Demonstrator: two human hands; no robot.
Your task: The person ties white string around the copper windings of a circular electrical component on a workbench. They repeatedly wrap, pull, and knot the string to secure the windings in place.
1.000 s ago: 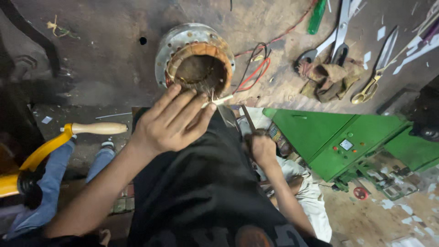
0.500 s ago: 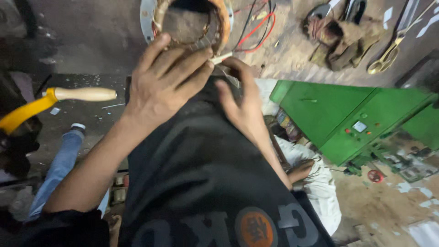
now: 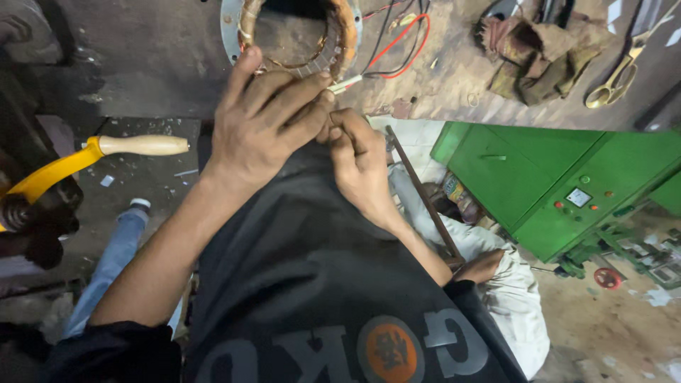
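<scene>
A round motor stator (image 3: 294,32) with copper windings and a grey metal flange lies on the dirty workbench at the top. My left hand (image 3: 266,124) rests just below it, fingers together, pinching a thin pale sleeved wire end (image 3: 346,84) that sticks out to the right. My right hand (image 3: 360,159) is pressed against the left hand's fingertips, its fingers curled onto the same spot. What lies between the fingers is hidden. Red and black wires (image 3: 397,53) trail from the stator to the right.
A pile of brown rags (image 3: 539,50) and scissors (image 3: 617,81) lie on the bench (image 3: 142,64) at the right. A yellow crank with a wooden handle (image 3: 135,145) juts in at the left. A green machine cabinet (image 3: 560,177) stands on the floor beside another person in white (image 3: 496,273).
The view has shifted down, so the stator sits higher in frame. My right hand came up from my lap to meet the left hand at the wire end.
</scene>
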